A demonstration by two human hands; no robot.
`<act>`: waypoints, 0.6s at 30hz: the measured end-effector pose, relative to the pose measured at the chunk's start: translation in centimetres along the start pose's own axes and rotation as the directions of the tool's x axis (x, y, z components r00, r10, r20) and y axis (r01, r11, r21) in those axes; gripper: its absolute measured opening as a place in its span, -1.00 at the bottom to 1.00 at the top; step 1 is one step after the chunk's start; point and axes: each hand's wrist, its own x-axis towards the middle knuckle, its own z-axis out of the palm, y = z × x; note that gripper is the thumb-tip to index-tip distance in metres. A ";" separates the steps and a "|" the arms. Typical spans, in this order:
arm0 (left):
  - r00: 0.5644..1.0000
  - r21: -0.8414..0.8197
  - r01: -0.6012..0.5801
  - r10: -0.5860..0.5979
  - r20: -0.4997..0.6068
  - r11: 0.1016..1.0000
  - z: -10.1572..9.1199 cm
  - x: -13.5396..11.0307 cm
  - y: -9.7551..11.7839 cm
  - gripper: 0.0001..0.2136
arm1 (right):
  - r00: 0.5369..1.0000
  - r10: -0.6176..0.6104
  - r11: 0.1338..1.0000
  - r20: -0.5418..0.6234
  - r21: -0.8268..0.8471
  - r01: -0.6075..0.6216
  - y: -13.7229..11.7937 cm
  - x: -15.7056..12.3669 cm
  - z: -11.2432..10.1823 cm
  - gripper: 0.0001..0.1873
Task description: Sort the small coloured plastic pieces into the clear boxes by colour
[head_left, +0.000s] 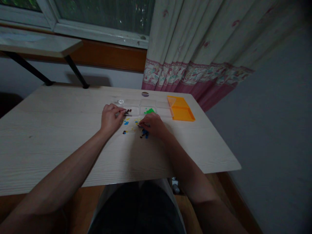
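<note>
My left hand [112,117] is at the left end of a clear plastic compartment box [139,110], its thumb and fingertips pinched together by some small dark brown pieces [129,110]. Whatever is in that pinch is too small to make out. My right hand [153,124] is over the loose pieces in front of the box, fingers closed together on something hidden. Small green pieces [149,110] lie in the middle compartment. On the table between my hands are scattered blue pieces [126,123], yellow bits, and a cluster of dark and blue pieces [145,133] under my right hand.
An orange tray [184,113] stands at the right end of the box. A round cable-hole cover [145,94] is near the table's back edge. At the back left, a raised shelf [41,45] rests on black legs. A curtain [185,65] hangs behind the wooden table [60,130].
</note>
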 end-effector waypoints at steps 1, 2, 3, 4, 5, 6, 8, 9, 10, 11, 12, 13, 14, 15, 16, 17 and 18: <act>1.000 0.000 -0.005 0.005 -0.001 1.000 0.0 0.0 0.0 -0.78 | 1.000 -0.007 1.000 0.003 0.006 0.007 0.0 0.0 0.0 -0.84; 1.000 -0.001 -0.008 0.008 -0.002 1.000 0.0 0.0 -0.1 -0.78 | 1.000 -0.012 1.000 0.008 0.003 0.012 0.0 0.0 0.1 -0.85; 1.000 -0.003 -0.010 0.009 -0.001 1.000 0.1 0.0 -0.1 -0.78 | 1.000 -0.016 1.000 0.012 -0.009 0.016 -0.1 0.0 0.2 -0.85; 1.000 -0.006 -0.010 0.010 0.000 1.000 0.1 0.0 -0.2 -0.79 | 1.000 -0.017 1.000 0.015 -0.025 0.017 -0.1 0.0 0.2 -0.84; 1.000 -0.008 -0.011 0.011 0.001 1.000 0.1 0.0 -0.2 -0.79 | 1.000 -0.017 0.999 0.016 -0.041 0.018 -0.1 0.0 0.3 -0.84; 1.000 -0.009 -0.010 0.010 0.003 1.000 0.1 0.0 -0.3 -0.79 | 1.000 -0.017 0.998 0.016 -0.054 0.018 -0.1 0.0 0.4 -0.85; 1.000 -0.008 -0.005 0.005 0.004 1.000 0.2 0.0 -0.4 -0.79 | 1.000 -0.018 0.998 0.013 -0.063 0.018 -0.2 0.1 0.6 -0.86; 1.000 -0.010 -0.003 0.003 0.009 1.000 0.2 0.0 -0.4 -0.79 | 1.000 -0.016 0.998 0.009 -0.061 0.016 -0.2 0.1 0.6 -0.86; 1.000 -0.013 0.001 0.000 0.011 1.000 0.3 0.0 -0.4 -0.79 | 1.000 -0.012 0.998 0.003 -0.055 0.012 -0.2 0.2 0.7 -0.87; 1.000 -0.016 0.004 -0.004 0.011 1.000 0.3 0.0 -0.4 -0.79 | 1.000 -0.005 0.999 -0.004 -0.045 0.005 -0.2 0.2 0.7 -0.87; 1.000 -0.019 0.005 -0.005 0.010 1.000 0.3 0.0 -0.4 -0.79 | 1.000 0.002 0.999 -0.011 -0.033 -0.003 -0.2 0.2 0.8 -0.87; 1.000 -0.020 0.003 -0.003 0.008 1.000 0.3 -0.1 -0.4 -0.79 | 1.000 0.009 1.000 -0.017 -0.018 -0.010 -0.1 0.2 0.8 -0.87; 1.000 -0.018 0.001 -0.001 0.005 1.000 0.3 -0.1 -0.4 -0.79 | 1.000 0.018 1.000 -0.023 -0.005 -0.018 -0.1 0.2 0.8 -0.88; 1.000 -0.013 -0.003 0.003 0.003 1.000 0.3 -0.1 -0.4 -0.79 | 0.999 0.028 1.000 -0.030 0.007 -0.028 -0.1 0.2 0.8 -0.88; 1.000 -0.009 -0.006 0.006 0.000 1.000 0.3 -0.1 -0.5 -0.79 | 0.998 0.039 0.999 -0.039 0.017 -0.038 -0.1 0.2 0.9 -0.88; 1.000 -0.003 -0.008 0.008 -0.001 1.000 0.3 -0.1 -0.5 -0.79 | 0.998 0.050 0.998 -0.049 0.026 -0.048 -0.1 0.2 0.9 -0.87; 1.000 0.002 -0.009 0.009 -0.001 1.000 0.3 -0.1 -0.6 -0.79 | 0.996 0.062 0.998 -0.062 0.037 -0.059 -0.1 0.2 0.9 -0.87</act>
